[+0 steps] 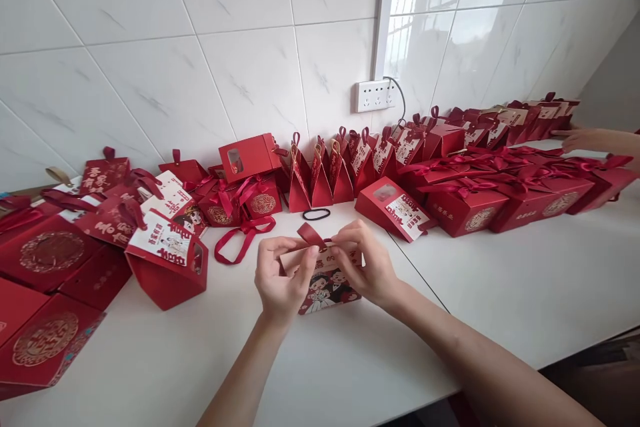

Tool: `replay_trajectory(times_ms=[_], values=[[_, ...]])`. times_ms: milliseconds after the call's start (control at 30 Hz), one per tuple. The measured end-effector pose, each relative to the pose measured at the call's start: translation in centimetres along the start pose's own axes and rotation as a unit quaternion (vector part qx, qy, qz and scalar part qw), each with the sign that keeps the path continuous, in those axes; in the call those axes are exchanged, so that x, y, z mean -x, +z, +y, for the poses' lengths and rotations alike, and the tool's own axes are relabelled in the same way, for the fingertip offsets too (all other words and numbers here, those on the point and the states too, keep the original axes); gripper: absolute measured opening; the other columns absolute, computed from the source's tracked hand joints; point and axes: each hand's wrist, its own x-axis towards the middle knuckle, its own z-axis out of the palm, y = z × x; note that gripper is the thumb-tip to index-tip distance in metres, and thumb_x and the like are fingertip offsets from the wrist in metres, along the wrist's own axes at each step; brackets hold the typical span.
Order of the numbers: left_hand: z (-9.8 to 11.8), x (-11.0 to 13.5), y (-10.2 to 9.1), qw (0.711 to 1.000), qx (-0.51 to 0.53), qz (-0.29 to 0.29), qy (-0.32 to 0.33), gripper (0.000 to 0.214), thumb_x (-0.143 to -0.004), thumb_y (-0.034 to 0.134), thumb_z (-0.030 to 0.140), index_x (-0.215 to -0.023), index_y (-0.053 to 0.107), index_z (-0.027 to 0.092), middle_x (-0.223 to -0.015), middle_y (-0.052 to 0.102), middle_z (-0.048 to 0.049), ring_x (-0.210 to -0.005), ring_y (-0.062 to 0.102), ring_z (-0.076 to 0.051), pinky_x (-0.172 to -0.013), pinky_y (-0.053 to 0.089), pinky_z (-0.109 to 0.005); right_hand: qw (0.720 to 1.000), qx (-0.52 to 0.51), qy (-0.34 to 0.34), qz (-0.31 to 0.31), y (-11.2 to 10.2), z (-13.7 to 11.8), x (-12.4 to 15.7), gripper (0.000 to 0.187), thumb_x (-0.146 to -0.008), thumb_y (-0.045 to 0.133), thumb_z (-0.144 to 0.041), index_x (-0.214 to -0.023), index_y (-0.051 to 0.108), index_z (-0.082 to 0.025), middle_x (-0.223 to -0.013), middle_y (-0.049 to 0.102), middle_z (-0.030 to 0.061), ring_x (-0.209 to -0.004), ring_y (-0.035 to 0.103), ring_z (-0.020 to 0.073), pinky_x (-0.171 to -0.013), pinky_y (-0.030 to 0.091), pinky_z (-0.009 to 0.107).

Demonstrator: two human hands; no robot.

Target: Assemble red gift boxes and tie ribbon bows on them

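A small gift box (327, 290) with a cartoon wedding couple on its front stands on the white table between my hands. My left hand (286, 273) pinches its top edge from the left, thumb on the front face. From the right, my right hand (364, 260) grips the same top edge, fingers close to the ribbon. A dark red ribbon loop (311, 235) sticks up from the top of the box between both hands. My fingers partly hide the upper part of the box.
A black elastic ring (316, 214) and a red ribbon strap (243, 240) lie behind my hands. Red boxes (167, 267) crowd the left; a row of triangular boxes (320, 177) lines the wall. Bow-tied boxes (465, 207) fill the right, where another person's hand (585, 141) reaches in.
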Motion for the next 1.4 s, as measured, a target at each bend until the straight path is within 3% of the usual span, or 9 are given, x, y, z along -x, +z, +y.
replay_trajectory(times_ms=[100,200,300,667,833,1000,1167,1400], values=[[-0.3,-0.4,-0.1,0.993,-0.005,-0.026,0.119,0.029,-0.074,0.067,0.008,-0.094,0.050,0.019,-0.075,0.061,0.0030,-0.064,0.064,-0.009,-0.055,0.055,-0.018,1.000,-0.010,0.017,-0.009,0.0,-0.1,0.1,0.014,-0.088,0.049,-0.011,-0.096,0.046,-0.022,-0.077,0.051,0.0008,-0.064,0.052,0.0128,-0.052,0.044,0.024],[-0.5,-0.4,-0.3,0.983,-0.024,-0.068,0.172,0.027,-0.077,0.062,0.002,-0.096,0.052,0.018,-0.078,0.061,0.0011,-0.070,0.064,-0.010,-0.056,0.055,-0.018,0.999,-0.017,0.038,-0.017,0.0,-0.2,0.1,0.012,-0.089,0.049,-0.012,-0.093,0.045,-0.023,-0.079,0.053,0.0008,-0.061,0.051,0.0115,-0.055,0.044,0.025],[-0.5,-0.3,-0.3,0.979,-0.053,-0.085,0.175,0.029,-0.079,0.058,0.000,-0.102,0.056,0.018,-0.086,0.063,-0.0027,-0.078,0.064,-0.012,-0.059,0.056,-0.019,0.999,-0.017,0.043,-0.020,0.1,-0.1,0.1,0.012,-0.089,0.048,-0.013,-0.093,0.044,-0.023,-0.081,0.053,0.0006,-0.059,0.050,0.0108,-0.055,0.044,0.025],[0.3,-0.9,-0.7,0.976,-0.056,-0.094,0.187,0.041,-0.078,0.056,0.003,-0.115,0.061,0.020,-0.095,0.068,-0.0042,-0.076,0.066,-0.013,-0.060,0.057,-0.021,0.999,0.004,0.023,-0.036,-0.4,-0.6,-0.1,0.023,-0.086,0.050,-0.013,-0.107,0.047,-0.021,-0.076,0.052,0.0011,-0.067,0.051,0.0146,-0.057,0.045,0.027],[0.4,-0.7,-0.6,0.978,-0.047,-0.105,0.176,0.043,-0.077,0.059,0.005,-0.118,0.059,0.020,-0.100,0.069,-0.0052,-0.081,0.067,-0.015,-0.063,0.058,-0.023,0.999,0.004,0.009,-0.034,-0.3,-0.5,-0.2,0.013,-0.087,0.048,-0.013,-0.097,0.050,-0.022,-0.078,0.052,0.0017,-0.068,0.051,0.0141,-0.057,0.044,0.026],[0.5,-0.7,-0.5,0.982,-0.063,-0.099,0.148,0.034,-0.078,0.066,0.014,-0.111,0.062,0.022,-0.095,0.069,-0.0035,-0.083,0.067,-0.016,-0.067,0.058,-0.025,0.999,0.011,0.008,-0.036,-0.3,-0.4,-0.2,0.011,-0.088,0.048,-0.013,-0.094,0.049,-0.023,-0.078,0.053,0.0017,-0.068,0.050,0.0145,-0.057,0.044,0.026],[0.5,-0.9,-0.7,0.990,-0.041,-0.088,0.099,0.019,-0.079,0.066,0.012,-0.096,0.062,0.019,-0.082,0.065,0.0001,-0.065,0.062,-0.008,-0.056,0.055,-0.017,0.999,0.005,-0.008,-0.050,-0.2,-0.5,-0.2,0.013,-0.089,0.047,-0.013,-0.096,0.049,-0.023,-0.078,0.055,0.0027,-0.070,0.049,0.0160,-0.059,0.046,0.028],[0.2,-0.7,-0.7,0.990,-0.023,-0.082,0.112,0.021,-0.077,0.064,0.004,-0.093,0.061,0.018,-0.078,0.065,0.0009,-0.072,0.064,-0.010,-0.060,0.056,-0.018,0.999,0.000,-0.010,-0.047,-0.1,-0.4,-0.2,0.013,-0.089,0.046,-0.013,-0.097,0.049,-0.023,-0.078,0.055,0.0027,-0.071,0.049,0.0159,-0.059,0.045,0.028]])
